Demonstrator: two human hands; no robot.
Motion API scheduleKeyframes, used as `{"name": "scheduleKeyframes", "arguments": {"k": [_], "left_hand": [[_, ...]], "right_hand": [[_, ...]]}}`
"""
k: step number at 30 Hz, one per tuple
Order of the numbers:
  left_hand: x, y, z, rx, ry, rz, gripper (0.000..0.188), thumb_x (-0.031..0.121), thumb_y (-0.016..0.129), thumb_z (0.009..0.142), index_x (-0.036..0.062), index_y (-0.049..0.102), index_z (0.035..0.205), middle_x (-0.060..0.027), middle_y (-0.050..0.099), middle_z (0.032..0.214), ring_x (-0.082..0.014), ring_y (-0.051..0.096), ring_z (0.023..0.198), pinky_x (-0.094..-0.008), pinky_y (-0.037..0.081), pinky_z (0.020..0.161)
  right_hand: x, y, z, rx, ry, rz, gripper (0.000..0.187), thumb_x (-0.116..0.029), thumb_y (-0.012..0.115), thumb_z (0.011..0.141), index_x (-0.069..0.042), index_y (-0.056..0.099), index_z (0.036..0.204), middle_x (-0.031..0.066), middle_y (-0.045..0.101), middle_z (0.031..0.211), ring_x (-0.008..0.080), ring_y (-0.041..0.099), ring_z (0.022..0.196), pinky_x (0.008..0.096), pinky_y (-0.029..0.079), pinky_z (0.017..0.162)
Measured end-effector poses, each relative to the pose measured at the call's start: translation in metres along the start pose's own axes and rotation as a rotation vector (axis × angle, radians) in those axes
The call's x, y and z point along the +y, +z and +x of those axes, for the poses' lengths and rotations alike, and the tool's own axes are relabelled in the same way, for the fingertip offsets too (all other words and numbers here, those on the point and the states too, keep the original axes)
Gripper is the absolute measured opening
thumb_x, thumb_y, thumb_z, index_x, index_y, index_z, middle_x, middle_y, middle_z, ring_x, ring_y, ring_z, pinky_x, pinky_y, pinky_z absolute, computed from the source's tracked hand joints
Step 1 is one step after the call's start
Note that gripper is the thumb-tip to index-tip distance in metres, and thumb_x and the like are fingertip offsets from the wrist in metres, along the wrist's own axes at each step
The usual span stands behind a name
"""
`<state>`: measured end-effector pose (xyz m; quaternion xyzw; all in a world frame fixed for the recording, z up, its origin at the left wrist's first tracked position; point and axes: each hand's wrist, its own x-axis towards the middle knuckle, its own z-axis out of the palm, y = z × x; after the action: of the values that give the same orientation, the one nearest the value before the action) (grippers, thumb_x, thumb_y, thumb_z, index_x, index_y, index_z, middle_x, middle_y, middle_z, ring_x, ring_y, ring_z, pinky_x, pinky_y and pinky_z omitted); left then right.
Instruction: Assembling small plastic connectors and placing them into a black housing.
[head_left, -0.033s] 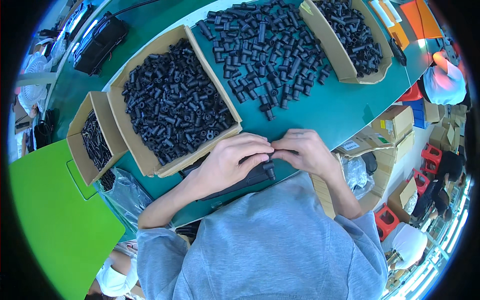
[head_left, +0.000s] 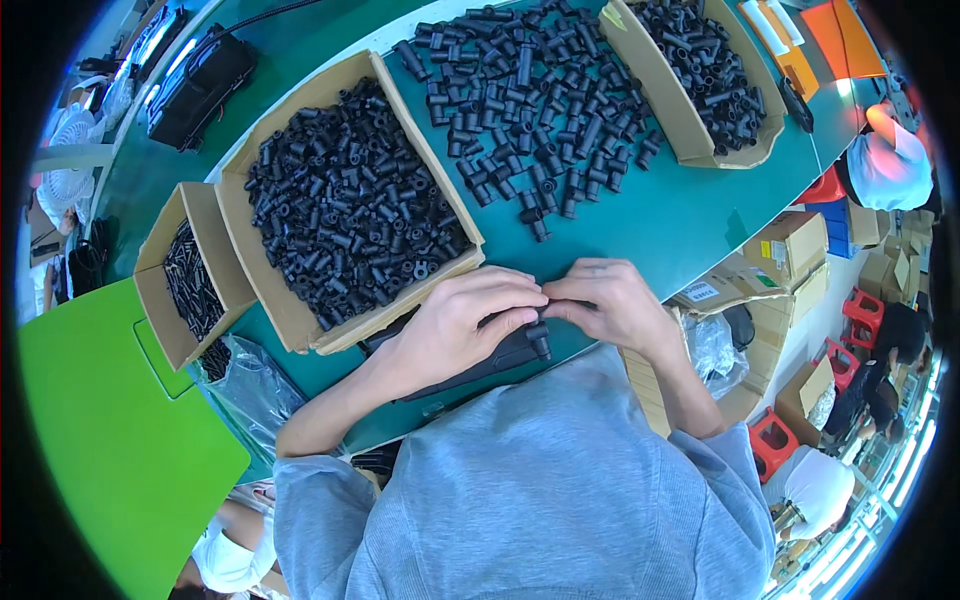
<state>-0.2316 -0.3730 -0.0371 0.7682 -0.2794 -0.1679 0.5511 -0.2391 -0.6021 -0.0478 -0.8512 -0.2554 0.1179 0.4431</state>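
Observation:
My left hand point(head_left: 476, 312) and my right hand point(head_left: 606, 302) meet fingertip to fingertip near the table's front edge. Both are closed in a pinch around the upper end of a black plastic pipe fitting point(head_left: 539, 342). Its lower end sticks out below the fingers, while the pinched part is mostly covered. Under my left hand lies a flat black object point(head_left: 475, 372), partly hidden by the wrist. Just beyond my left hand is a cardboard box point(head_left: 420, 290) filled with small black cylindrical parts point(head_left: 350, 200). Farther off, black T-shaped fittings point(head_left: 540, 110) are spread loose on the green table point(head_left: 640, 225).
A small box point(head_left: 222, 250) of thin dark pieces stands left, beside a clear plastic bag point(head_left: 255, 390) and a bright green panel point(head_left: 120, 440). Another cardboard box point(head_left: 665, 110) of black fittings is at the far right. Cartons point(head_left: 785, 245) and red stools point(head_left: 772, 443) stand beyond the right edge.

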Motion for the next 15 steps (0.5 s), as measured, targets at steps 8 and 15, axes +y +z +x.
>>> {"name": "scheduleKeyframes", "arguments": {"k": [8,15], "left_hand": [[0.006,-0.005,0.006,-0.016,0.059,-0.006,0.016,0.005,0.069,0.085,-0.0017,0.069,0.100,-0.0175,0.068,0.101,-0.0311,0.066,0.097,-0.0373,0.054,0.083],[0.024,-0.014,-0.012,-0.187,-0.071,0.248,0.055,0.015,0.062,0.092,-0.0052,0.041,0.138,-0.0266,0.049,0.135,-0.0390,0.049,0.126,-0.0424,0.044,0.102]], "right_hand": [[-0.001,-0.004,0.002,-0.013,-0.010,0.020,0.017,-0.018,0.076,0.076,-0.006,0.072,0.088,0.0080,0.068,0.077,0.0251,0.064,0.071,0.0369,0.050,0.062],[0.010,0.002,-0.004,0.052,-0.081,0.045,0.020,-0.015,0.079,0.072,-0.007,0.074,0.089,0.0065,0.067,0.074,0.0240,0.063,0.068,0.0350,0.051,0.060]]}}
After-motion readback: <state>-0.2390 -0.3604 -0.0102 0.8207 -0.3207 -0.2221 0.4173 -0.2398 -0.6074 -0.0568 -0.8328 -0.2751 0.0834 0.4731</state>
